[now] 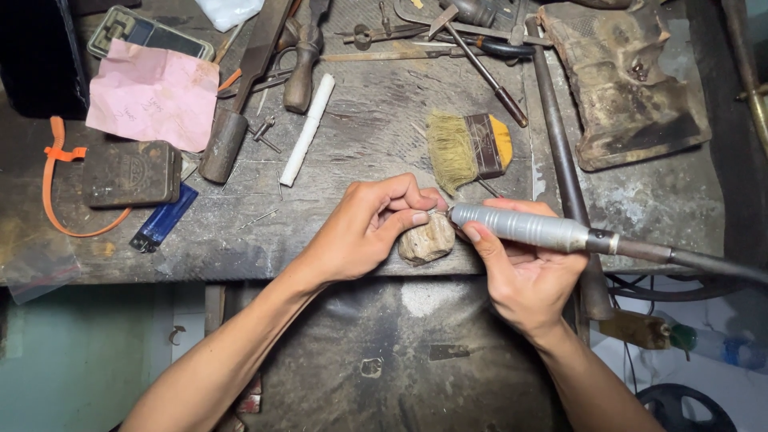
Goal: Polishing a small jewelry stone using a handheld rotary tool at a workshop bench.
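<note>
My left hand [370, 224] pinches a tiny piece between thumb and fingertips, pressed against a worn wooden bench peg [428, 242] at the bench's front edge. The piece itself is too small and hidden to make out. My right hand [520, 276] grips a silver rotary tool handpiece [528, 228] like a pen, its tip meeting the pinched piece. A dark flexible shaft [704, 264] runs off to the right from the handpiece.
A dirty workbench [360, 136] carries a yellow-handled brush [472, 148], a white stick [308, 128], files and wooden-handled tools [300, 72], a pink paper [152, 96], a metal tin [132, 172], a blue lighter [164, 218] and an orange strap [56, 172]. A dark apron tray [384, 352] hangs below.
</note>
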